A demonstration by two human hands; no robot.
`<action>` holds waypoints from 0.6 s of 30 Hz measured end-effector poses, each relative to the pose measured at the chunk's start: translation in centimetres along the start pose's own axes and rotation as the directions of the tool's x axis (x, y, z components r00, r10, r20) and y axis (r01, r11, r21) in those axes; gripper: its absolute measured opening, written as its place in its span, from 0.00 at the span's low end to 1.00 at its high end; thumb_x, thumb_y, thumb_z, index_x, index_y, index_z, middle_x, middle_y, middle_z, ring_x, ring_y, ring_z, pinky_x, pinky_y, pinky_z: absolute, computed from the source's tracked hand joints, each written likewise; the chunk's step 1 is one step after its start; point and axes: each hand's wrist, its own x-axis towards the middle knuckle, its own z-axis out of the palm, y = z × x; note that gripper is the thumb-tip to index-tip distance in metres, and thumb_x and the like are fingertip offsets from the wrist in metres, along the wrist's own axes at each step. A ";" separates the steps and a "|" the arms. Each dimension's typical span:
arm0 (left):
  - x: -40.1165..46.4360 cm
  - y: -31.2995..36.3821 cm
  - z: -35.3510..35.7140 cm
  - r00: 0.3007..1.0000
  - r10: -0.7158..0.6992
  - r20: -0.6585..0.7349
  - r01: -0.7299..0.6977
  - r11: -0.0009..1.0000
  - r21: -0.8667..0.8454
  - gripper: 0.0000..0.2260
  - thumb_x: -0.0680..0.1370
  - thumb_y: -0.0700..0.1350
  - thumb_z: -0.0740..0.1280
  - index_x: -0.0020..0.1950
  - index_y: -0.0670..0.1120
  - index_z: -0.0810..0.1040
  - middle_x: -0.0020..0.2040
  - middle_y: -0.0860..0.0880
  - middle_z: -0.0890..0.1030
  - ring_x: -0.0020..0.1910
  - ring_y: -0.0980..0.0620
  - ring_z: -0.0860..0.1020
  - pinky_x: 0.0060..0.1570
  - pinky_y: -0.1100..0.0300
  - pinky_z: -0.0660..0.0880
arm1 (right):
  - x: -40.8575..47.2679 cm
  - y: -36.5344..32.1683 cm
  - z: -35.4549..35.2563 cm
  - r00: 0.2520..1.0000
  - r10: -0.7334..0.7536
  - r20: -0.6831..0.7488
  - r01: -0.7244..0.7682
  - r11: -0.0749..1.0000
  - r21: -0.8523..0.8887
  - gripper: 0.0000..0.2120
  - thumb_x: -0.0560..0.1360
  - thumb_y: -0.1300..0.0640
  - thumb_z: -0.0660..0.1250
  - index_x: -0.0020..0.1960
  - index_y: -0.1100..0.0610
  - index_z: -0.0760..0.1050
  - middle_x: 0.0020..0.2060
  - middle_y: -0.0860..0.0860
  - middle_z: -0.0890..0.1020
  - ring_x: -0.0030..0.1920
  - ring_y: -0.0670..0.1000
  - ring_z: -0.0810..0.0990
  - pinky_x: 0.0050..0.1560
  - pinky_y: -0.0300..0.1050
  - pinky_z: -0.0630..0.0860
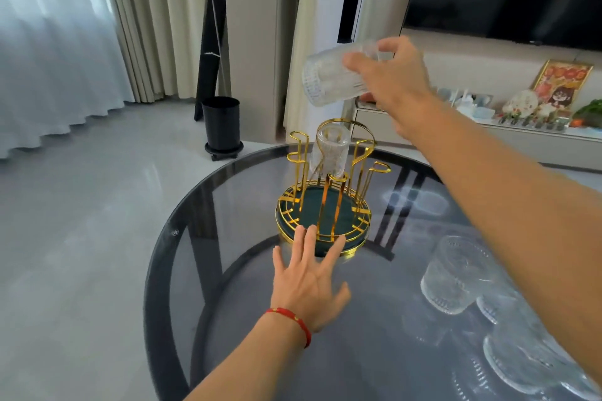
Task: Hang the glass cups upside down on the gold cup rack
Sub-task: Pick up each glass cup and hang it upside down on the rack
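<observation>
Holding: the right hand (395, 81) grips a glass cup (332, 76) by its base end, fingers and thumb closed round it, above the rack.
Held cup: clear ribbed glass, tall and slightly flared, tipped on its side with the mouth turned down and to the left; it touches nothing but the hand.
Rack (324, 192): shiny gold wire, with thin upright posts ending in bent loops and one large hoop at the back, rising from a round base with a dark green inlay and a gold rim.
Hung cup (330, 153): a second ribbed glass sits upside down over a post near the rack's back, base uppermost.
Waiting cups (456, 273): more of the same ribbed glasses stand clustered to the right of the rack and nearer the person, partly hidden by the right forearm.
Table (182, 270): round, smoky glass top with a dark rim; the rack stands on it.
Left hand (309, 283): open and holding nothing, palm down, fingers spread, fingertips touching the rack's near rim.
Bracelet (290, 319): a red cord with small gold beads on the left wrist.
Right arm: stretched out over the waiting cups, wrist bent downward.
</observation>
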 end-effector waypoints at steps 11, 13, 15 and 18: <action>0.3 -0.5 0.1 1.000 0.000 -0.004 0.000 1.000 -0.017 0.32 0.80 0.62 0.56 0.80 0.64 0.44 0.84 0.45 0.45 0.81 0.42 0.38 0.73 0.26 0.45 | 2.5 0.5 7.1 0.950 -0.006 0.312 0.159 0.869 -0.469 0.26 0.71 0.45 0.76 0.63 0.59 0.80 0.61 0.57 0.82 0.57 0.55 0.79 0.53 0.47 0.73; 0.4 -0.4 0.0 1.000 -0.006 -0.004 0.006 1.000 -0.018 0.32 0.80 0.62 0.56 0.80 0.64 0.45 0.84 0.45 0.45 0.81 0.42 0.38 0.73 0.26 0.45 | 2.4 1.1 7.8 0.932 0.008 0.362 0.189 0.841 -0.507 0.28 0.70 0.43 0.77 0.64 0.58 0.79 0.62 0.55 0.81 0.61 0.56 0.79 0.56 0.48 0.74; 0.4 -0.3 0.0 1.000 -0.014 -0.007 0.014 1.000 -0.013 0.31 0.80 0.62 0.56 0.80 0.64 0.45 0.84 0.45 0.45 0.81 0.42 0.38 0.73 0.26 0.45 | 2.2 1.6 8.5 0.912 0.026 0.409 0.226 0.800 -0.555 0.30 0.69 0.42 0.77 0.65 0.57 0.79 0.62 0.55 0.81 0.61 0.57 0.80 0.59 0.52 0.76; 0.4 -0.2 0.1 1.000 -0.015 -0.014 0.015 1.000 -0.005 0.31 0.80 0.61 0.56 0.80 0.64 0.45 0.84 0.45 0.46 0.81 0.42 0.39 0.72 0.26 0.45 | 2.0 2.3 9.2 0.874 0.052 0.483 0.319 0.688 -0.651 0.34 0.68 0.40 0.77 0.69 0.54 0.76 0.64 0.55 0.81 0.61 0.58 0.80 0.60 0.54 0.77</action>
